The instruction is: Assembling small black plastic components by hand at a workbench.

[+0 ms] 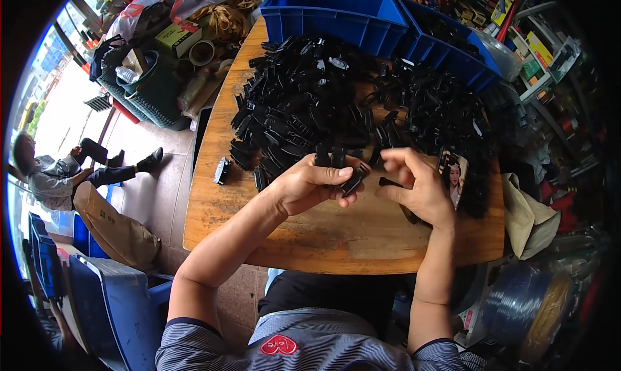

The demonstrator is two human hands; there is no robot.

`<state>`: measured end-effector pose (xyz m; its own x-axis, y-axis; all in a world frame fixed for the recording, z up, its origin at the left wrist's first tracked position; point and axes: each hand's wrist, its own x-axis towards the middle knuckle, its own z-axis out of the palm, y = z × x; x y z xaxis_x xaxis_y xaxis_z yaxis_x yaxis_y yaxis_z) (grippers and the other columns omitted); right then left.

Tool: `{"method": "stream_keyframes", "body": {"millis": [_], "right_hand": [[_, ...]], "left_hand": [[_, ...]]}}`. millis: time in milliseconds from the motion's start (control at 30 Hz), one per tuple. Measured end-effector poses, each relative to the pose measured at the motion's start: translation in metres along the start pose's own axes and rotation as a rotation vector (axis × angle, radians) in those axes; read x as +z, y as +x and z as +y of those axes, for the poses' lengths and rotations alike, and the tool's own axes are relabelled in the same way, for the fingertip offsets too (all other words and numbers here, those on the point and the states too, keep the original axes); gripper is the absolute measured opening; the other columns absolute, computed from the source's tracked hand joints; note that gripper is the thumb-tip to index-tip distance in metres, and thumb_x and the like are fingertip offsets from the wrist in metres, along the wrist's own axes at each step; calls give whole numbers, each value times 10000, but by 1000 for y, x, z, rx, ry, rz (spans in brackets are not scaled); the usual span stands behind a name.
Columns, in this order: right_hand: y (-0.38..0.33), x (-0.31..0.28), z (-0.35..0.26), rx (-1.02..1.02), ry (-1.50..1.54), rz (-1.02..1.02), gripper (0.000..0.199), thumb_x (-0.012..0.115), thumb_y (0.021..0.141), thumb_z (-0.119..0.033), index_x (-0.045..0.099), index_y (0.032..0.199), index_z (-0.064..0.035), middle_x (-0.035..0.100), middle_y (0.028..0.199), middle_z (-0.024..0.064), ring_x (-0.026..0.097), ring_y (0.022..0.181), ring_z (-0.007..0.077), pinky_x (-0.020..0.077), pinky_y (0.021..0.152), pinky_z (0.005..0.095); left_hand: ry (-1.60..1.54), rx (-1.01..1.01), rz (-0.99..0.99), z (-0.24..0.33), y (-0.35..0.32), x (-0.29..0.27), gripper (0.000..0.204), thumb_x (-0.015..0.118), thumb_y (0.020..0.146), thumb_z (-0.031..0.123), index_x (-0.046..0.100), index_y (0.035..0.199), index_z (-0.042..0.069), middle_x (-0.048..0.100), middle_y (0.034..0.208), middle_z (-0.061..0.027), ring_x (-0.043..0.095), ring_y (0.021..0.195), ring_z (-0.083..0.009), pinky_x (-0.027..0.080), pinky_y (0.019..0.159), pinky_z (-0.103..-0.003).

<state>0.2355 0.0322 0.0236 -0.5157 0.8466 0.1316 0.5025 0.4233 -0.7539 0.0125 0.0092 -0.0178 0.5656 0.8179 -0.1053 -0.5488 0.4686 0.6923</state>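
Left hand [304,186] grips black clip [352,180]; right hand [417,186] pinches small black piece [388,181]

Setting was a small workshop or parts-assembly stall, open to the street on the left. Evidence: a worn wooden worktable [336,241] heaped with identical black plastic parts [310,106]; blue plastic bins [330,15] at its far edge; cluttered shelving [543,54] on the right; tape rolls [202,51] and boxes piled on the floor.
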Motion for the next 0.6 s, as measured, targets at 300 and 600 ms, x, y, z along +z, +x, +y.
{"method": "stream_keyframes", "body": {"millis": [300, 600], "right_hand": [[1, 12, 13, 31, 626, 131, 405, 627, 757, -49, 485, 1135, -14, 559, 857, 43, 565, 749, 84, 501, 645, 225], [3, 36, 8, -45, 1111, 114, 120, 629, 820, -53, 547, 908, -47, 583, 938, 59, 556, 772, 106, 487, 683, 240]], "left_hand": [[218, 192, 112, -3, -1, 11, 325, 657, 797, 78, 539, 1086, -11, 609, 913, -81, 603, 847, -167, 513, 731, -276], [925, 481, 195, -3, -4, 23, 280, 681, 791, 87, 586, 1046, 22, 619, 927, -32, 571, 846, -99, 468, 750, -233]]}}
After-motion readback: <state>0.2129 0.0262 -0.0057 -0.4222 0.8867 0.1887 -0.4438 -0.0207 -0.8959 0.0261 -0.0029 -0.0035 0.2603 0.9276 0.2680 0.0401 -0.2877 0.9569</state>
